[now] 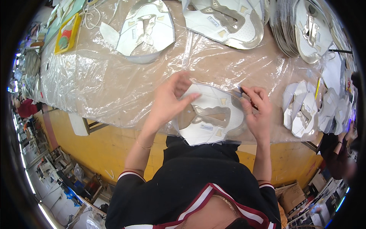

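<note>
A flat white shoe upper (207, 129) with silver-beige trim lies in front of me near the table's front edge. My left hand (171, 95) is over its left side, thumb stretched across the white part and fingers apart, somewhat blurred. At the upper's right edge, my right hand (257, 105) is closed in a pinch. Something small and dark shows by its fingertips, too small to name. Part of the upper's right end is hidden behind that hand.
Clear plastic film covers the table (114, 87). Farther back lie another shoe upper (164, 34), a pile of uppers (248, 32) and a tall stack (282, 30). Smaller pieces (299, 118) lie at right beside a yellow pencil-like stick (317, 88). A yellow tray (58, 46) stands far left.
</note>
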Tool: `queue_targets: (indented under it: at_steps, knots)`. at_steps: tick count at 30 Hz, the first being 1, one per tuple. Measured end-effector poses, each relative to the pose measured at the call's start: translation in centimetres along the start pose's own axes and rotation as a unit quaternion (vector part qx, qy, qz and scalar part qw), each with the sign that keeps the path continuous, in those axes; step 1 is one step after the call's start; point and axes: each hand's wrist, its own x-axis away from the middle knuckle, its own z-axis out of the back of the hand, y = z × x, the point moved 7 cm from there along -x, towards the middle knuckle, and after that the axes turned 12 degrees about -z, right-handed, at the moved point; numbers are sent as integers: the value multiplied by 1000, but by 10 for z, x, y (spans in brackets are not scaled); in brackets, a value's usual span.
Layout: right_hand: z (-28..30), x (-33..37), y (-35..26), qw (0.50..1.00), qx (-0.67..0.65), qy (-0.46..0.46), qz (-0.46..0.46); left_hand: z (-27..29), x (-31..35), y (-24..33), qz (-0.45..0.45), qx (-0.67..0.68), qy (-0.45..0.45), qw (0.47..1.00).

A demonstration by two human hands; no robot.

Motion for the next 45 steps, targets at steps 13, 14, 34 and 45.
queue_targets:
  at_steps: [13,14,34,45]
  knots:
    - [-44,-2,-49,960,129,17,250,-19,4,4,93,235,-115,961]
    - [-42,-2,-49,956,135,25,259,-19,3,6,92,239,-121,959]
    - [-15,-6,-37,972,87,135,172,-15,-6,17,37,357,-97,928]
    - [-30,15,-54,962,122,112,217,-27,-5,12,103,435,-75,891]
